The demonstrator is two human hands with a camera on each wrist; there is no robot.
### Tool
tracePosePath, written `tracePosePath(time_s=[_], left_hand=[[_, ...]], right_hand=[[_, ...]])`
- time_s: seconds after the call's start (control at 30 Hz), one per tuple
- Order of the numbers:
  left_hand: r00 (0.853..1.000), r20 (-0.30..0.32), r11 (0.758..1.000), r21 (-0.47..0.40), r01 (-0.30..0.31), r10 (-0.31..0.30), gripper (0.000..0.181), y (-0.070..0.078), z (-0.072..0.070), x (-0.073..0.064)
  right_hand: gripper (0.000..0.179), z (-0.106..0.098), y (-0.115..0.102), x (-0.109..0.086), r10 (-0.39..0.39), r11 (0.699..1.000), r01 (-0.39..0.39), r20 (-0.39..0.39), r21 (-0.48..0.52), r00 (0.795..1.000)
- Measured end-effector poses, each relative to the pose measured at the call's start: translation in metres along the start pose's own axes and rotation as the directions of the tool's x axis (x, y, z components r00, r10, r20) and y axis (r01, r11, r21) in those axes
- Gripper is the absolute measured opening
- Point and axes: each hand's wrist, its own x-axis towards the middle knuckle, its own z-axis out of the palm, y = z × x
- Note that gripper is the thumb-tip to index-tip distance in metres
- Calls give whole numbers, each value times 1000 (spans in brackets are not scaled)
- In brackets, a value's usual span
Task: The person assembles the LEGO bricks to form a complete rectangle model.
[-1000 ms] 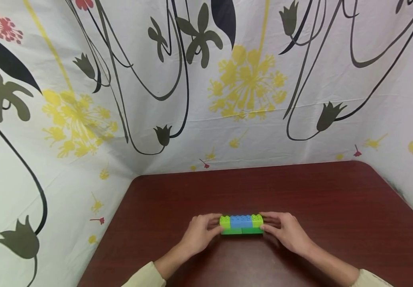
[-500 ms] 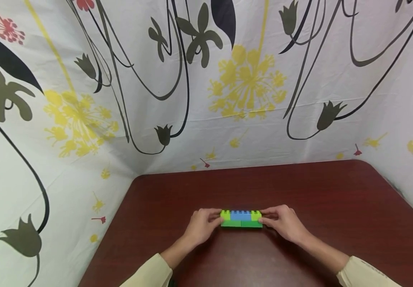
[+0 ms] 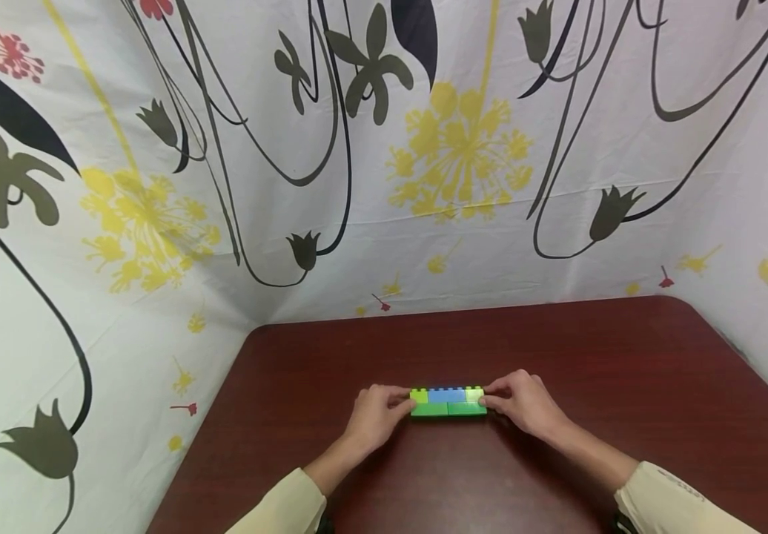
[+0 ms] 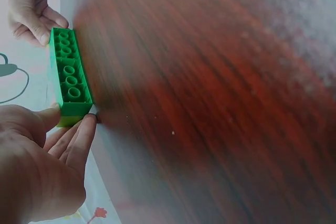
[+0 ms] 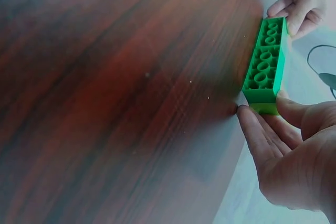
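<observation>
A toy brick bar (image 3: pixel 447 402) spans the gap between my two hands in the head view. Its upper row is a blue brick (image 3: pixel 447 396) flanked by lime ones, and two green bricks (image 3: pixel 429 409) form the lower row. My left hand (image 3: pixel 372 419) pinches the left end between thumb and fingers. At the right end, my right hand (image 3: pixel 529 402) grips in the same way. Both wrist views look onto the hollow underside (image 4: pixel 68 69) of the green bricks, raised off the tabletop, with round tubes inside. The studs point up and away from me.
Under the hands lies a dark red-brown wooden table (image 3: pixel 330 356) with rounded far corners. A white cloth (image 3: pixel 257 222) with printed flowers hangs behind it and along both sides. Pale yellow sleeves (image 3: pixel 290 500) cover the forearms.
Both hands have carried the brick bar a little farther from me. It has tipped so that its front face shows more and its studded top less. The grip at both ends stays.
</observation>
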Motion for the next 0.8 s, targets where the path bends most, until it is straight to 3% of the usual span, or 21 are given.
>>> tracePosePath(time_s=[0.3,0.8], left_hand=[[999,-39,999,30,16,-15,25,1,2,3],[998,-59,1000,8,3,-3,24,1,2,5]], right_hand=[[16,1,0,6,-21,998,19,-32,-58,999],[14,1,-2,9,-31,993,23,-74,-116,997]])
